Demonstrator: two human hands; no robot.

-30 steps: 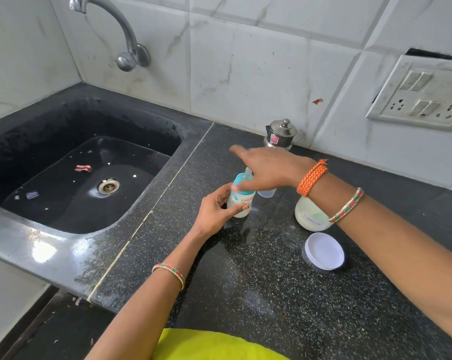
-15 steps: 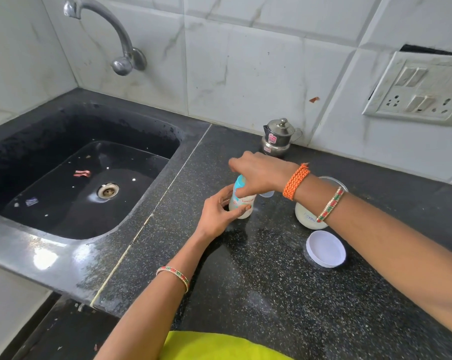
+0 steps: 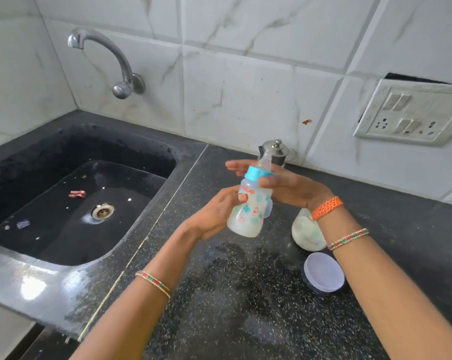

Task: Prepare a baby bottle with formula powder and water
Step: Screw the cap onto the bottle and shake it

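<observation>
Bottle, clear plastic with blue collar and printed pattern, held tilted above black speckled desk, milky inside. Left hand grips body; right hand thumb at collar, fingers straight. Mixing step likely; next: shake. Open white tub at 4 o'clock.

Home kitchen: black speckled stone surface, inset sink, wall tap, marble-look tiles, switchboard.

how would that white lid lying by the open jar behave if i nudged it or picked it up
The white lid looks like thin plastic, so probably very light and fairly stiff. It lies flat, open side up, on the speckled counter, so a nudge would likely slide it, not roll it. Its shallow rim should pinch easily.
</observation>
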